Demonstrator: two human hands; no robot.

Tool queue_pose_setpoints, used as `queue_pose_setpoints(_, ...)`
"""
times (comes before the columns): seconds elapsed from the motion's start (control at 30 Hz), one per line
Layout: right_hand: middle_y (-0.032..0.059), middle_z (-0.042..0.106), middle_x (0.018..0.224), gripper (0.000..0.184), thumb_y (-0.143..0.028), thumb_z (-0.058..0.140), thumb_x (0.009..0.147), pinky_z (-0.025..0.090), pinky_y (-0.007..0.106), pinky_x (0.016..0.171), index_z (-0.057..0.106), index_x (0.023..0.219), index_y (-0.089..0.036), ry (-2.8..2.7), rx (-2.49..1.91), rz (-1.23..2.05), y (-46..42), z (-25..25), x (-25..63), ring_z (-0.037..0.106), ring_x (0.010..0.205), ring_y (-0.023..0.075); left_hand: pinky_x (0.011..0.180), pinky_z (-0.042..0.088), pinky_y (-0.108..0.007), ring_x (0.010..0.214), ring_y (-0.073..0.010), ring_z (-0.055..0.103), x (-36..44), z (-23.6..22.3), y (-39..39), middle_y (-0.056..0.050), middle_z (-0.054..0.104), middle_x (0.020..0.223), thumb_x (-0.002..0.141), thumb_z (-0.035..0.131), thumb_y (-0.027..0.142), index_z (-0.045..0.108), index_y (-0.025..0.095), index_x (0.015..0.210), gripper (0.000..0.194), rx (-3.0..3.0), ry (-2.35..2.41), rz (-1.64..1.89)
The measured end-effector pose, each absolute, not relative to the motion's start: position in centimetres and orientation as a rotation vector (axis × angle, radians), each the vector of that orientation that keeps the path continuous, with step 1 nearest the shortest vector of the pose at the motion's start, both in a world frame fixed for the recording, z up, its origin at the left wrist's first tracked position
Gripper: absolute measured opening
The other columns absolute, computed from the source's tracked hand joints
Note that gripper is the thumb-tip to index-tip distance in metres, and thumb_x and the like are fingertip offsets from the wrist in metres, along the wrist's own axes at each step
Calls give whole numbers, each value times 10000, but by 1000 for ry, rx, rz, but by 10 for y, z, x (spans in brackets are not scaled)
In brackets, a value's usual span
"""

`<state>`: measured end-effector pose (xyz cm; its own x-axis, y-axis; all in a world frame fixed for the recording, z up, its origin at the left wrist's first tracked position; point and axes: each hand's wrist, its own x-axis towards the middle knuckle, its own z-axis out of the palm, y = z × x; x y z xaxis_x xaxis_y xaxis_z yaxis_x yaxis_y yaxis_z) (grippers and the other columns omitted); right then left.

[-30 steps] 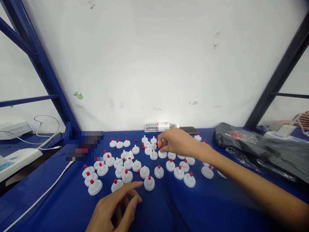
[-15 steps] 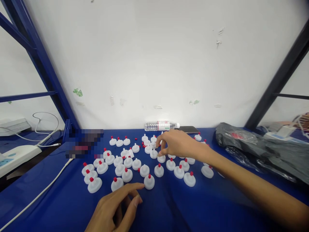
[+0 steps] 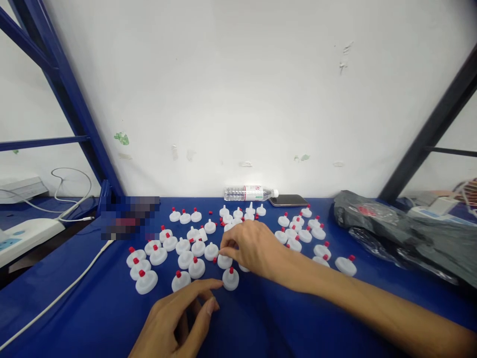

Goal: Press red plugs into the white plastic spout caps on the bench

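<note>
Several white plastic caps with red tips [image 3: 146, 281] are spread over a blue table [image 3: 93, 318]. My right hand [image 3: 251, 248] reaches in from the right and hovers over the caps at the middle, its fingers pinched at a white cap [image 3: 224, 260]. What the pinch holds is too small to make out. My left hand [image 3: 175, 320] rests on the cloth at the near edge, fingers loosely apart, index fingertip close to a capped piece [image 3: 230, 278]. Small loose red tips [image 3: 210, 213] lie among the caps farther back.
A clear water bottle [image 3: 250, 193] lies on its side by the white wall, with a dark phone [image 3: 288, 200] beside it. A black plastic bag [image 3: 402, 233] sits at the right. White cables [image 3: 55, 303] and a white device [image 3: 26, 236] lie at the left. Blue frame posts [image 3: 70, 104] rise on both sides.
My right hand has pulled back from the far caps toward me and to the left, down onto the nearer middle caps. My left hand has stayed put.
</note>
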<state>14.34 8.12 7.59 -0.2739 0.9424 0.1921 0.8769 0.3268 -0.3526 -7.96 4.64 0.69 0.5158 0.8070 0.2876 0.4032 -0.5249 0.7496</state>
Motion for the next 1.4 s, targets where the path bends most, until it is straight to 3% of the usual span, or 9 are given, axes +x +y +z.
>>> queue_pose_setpoints(0.13,9,822,853,107,-264,745,947,465,245,700,828,904,-213,-2227,-1479,353,73,101,149,741,777,158,533,554,-164,530,-88,642,-79,8,43,29,739,898,1047,491,506,555,323,1433,432,1961,1041,913)
queue_pose_setpoints(0.2,-20,821,865,102,-301,758,949,483,215,727,828,938,-228,-2237,-1344,467,62,109,144,739,781,130,527,546,-172,553,-105,651,-78,8,41,42,721,819,1024,531,541,514,326,1493,516,1897,1102,969)
queue_pose_setpoints(0.37,-16,830,909,146,-306,702,988,469,214,707,827,981,-230,-2259,-1144,675,38,112,126,731,771,121,461,478,-169,489,-104,601,-79,6,42,47,707,693,925,684,527,733,265,1246,417,2010,1107,938)
queue_pose_setpoints(0.53,-1,808,850,260,-326,599,1054,434,228,653,808,973,-194,-2210,-1228,396,62,103,137,684,684,110,491,519,-194,539,-126,635,-81,2,45,10,766,815,939,652,561,750,234,1205,433,1984,1176,937)
queue_pose_setpoints(0.67,-7,813,871,128,-207,687,990,456,231,684,806,943,-207,-2371,-1208,355,91,81,154,713,736,133,509,531,-195,588,-143,671,-82,-1,47,-3,778,845,965,598,591,729,232,1264,485,1992,1183,871)
queue_pose_setpoints(0.8,16,820,1012,118,-218,697,992,478,242,785,797,1055,-223,-2508,-1124,322,100,64,155,742,897,164,510,515,-182,575,-133,648,-81,-3,49,14,753,780,974,598,577,735,236,1245,457,2051,1168,849)
queue_pose_setpoints(1.07,32,795,924,84,-213,686,998,432,271,773,765,1010,-186,-2614,-1110,152,101,57,149,713,873,180,615,581,-202,735,-176,740,-85,-4,48,-6,777,913,970,603,580,746,252,1198,424,2060,1164,862)
queue_pose_setpoints(1.3,19,788,888,77,-208,678,1003,402,284,769,745,1040,-198,-2640,-1114,107,103,57,149,699,822,171,590,534,-226,680,-167,687,-78,2,46,-2,783,934,951,589,626,731,269,1227,473,1953,1213,824)
queue_pose_setpoints(1.4,20,783,884,103,-206,699,989,392,307,806,740,1083,-204,-2652,-1100,119,103,54,149,694,821,176,557,486,-223,596,-145,608,-76,4,46,21,763,853,943,591,623,694,287,1306,505,1954,1233,784)
